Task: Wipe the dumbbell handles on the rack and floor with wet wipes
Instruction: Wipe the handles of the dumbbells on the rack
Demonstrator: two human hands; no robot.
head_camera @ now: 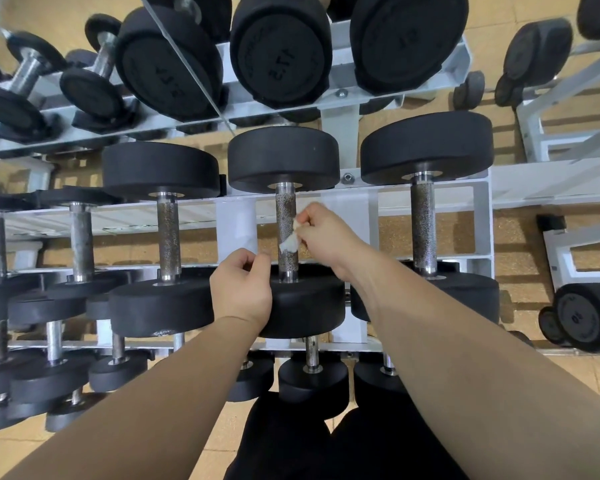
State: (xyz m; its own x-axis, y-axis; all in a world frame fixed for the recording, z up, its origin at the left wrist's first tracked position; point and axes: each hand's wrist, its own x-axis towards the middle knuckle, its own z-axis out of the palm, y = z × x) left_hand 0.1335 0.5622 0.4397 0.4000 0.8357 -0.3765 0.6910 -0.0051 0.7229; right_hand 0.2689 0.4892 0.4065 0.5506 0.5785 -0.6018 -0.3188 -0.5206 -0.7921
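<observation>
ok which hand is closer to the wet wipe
Right. The right hand pinches the wet wipe at the middle dumbbell handle. The left hand sits lower left of it, fingers curled, not touching it.

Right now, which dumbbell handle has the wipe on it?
The middle big dumbbell's handle: the right hand pinches a white wipe against it. No other handle has one.

head camera looks steeply down, close over rack (pixel 361 199).

Bare forearms (pixel 153 393) run back from the left hand (pixel 241 289) and right hand (pixel 326 233); black trousers (pixel 291 441) (plain fabric) below them.
</observation>
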